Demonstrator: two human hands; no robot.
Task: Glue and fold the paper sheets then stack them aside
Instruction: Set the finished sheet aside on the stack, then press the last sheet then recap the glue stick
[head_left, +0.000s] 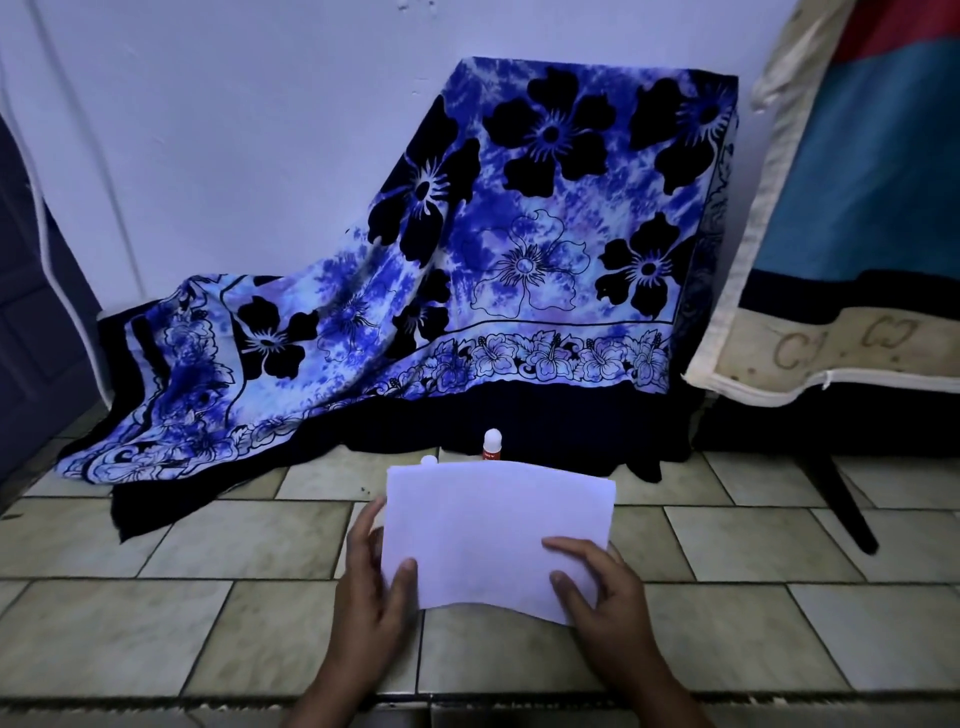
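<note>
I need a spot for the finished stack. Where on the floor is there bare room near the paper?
Bare tiles lie left of the left hand, below the floral cloth. More lie right of the right hand, before the dark leg. Behind the paper it is crowded: the glue stick, a white cap and the cloth's hem.

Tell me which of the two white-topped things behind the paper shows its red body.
The right one, the glue stick: it stands clear above the paper, its red body visible. The left white top only peeks over the paper's edge.
</note>
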